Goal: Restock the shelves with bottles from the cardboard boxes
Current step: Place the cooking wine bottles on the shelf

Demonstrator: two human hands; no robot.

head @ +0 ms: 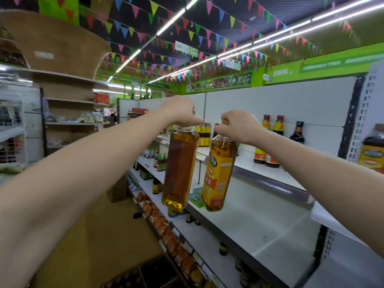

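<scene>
Holding two tall clear plastic bottles of amber liquid out in front of us, one per hand, both raised over the white metal shelf on our right. Our left hand has its fingers curled tight round the neck of the plain-faced amber bottle, which hangs upright. Our right hand clamps the neck of the yellow-labelled amber bottle, which tilts slightly, base swung left. The two bottles hang just beside each other, not clearly touching, both above the shelf's front edge and off its surface. On the upper shelf behind stand dark sauce bottles with red caps and a black-capped dark bottle. An open cardboard box of dark bottles sits on the floor below. Coloured triangular bunting crosses the ceiling.
</scene>
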